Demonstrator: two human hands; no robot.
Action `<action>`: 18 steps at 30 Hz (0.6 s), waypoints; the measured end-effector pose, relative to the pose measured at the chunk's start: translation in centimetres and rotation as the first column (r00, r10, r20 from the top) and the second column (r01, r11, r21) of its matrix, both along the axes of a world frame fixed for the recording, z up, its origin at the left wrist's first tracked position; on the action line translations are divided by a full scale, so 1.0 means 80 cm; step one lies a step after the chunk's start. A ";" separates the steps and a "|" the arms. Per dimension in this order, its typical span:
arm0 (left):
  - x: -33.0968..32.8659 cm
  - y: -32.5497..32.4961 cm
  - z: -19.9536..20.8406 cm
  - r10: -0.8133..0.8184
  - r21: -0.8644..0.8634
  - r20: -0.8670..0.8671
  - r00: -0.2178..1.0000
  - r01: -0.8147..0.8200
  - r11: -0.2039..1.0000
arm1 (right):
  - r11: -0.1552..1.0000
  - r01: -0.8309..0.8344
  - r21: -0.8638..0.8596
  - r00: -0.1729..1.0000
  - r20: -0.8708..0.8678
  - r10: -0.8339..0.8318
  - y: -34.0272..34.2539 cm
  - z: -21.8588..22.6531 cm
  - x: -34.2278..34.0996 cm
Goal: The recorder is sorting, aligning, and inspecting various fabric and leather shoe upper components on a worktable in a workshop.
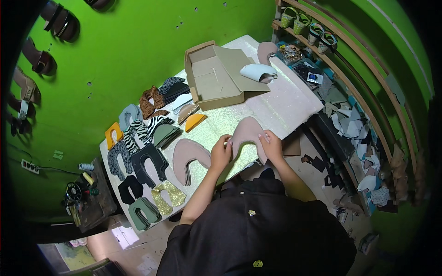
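Between my two hands is a pink U-shaped shoe upper piece (pixel 249 130), its curved end pointing away from me. My left hand (pixel 222 152) closes on its left leg, and my right hand (pixel 271 146) pinches the right leg near the table's front edge. Whether it is one layer or a thin stack I cannot tell. Just left of my left hand lies a stack of similar pink pieces (pixel 186 153). Beyond my hands stands an open cardboard box (pixel 221 102), with a rolled pale blue piece (pixel 258 72) resting on its lid flap.
Stacks of cut pieces cover the table's left side, among them black uppers (pixel 149 162), green uppers (pixel 140 215) and zebra-striped uppers (pixel 136 136). A sewing machine (pixel 83 191) stands at left. Scraps (pixel 352 124) fill the right side beside a wooden rack (pixel 343 48).
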State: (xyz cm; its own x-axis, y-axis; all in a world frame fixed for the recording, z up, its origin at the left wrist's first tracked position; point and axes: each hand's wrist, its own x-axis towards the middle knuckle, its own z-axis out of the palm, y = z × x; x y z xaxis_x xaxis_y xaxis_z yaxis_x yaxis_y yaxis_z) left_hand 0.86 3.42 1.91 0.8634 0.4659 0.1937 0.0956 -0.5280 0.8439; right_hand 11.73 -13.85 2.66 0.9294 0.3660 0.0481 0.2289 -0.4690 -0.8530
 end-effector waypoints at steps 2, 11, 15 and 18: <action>-0.017 0.010 0.020 0.084 -0.128 -0.034 0.996 -0.087 0.988 | 0.990 -0.004 0.143 0.997 -0.075 0.015 0.008 0.001 -0.003; -0.111 0.069 0.022 0.400 -0.121 0.046 0.915 -0.393 0.912 | 0.855 -0.346 0.386 0.830 -0.300 0.471 0.079 -0.001 -0.051; -0.151 0.083 0.020 0.532 -0.122 -0.001 0.847 -0.528 0.841 | 0.845 -0.395 0.361 0.799 -0.318 0.510 0.108 -0.009 -0.071; -0.174 0.092 0.016 0.601 -0.107 -0.022 0.799 -0.599 0.793 | 0.842 -0.463 0.278 0.796 -0.288 0.533 0.132 -0.003 -0.087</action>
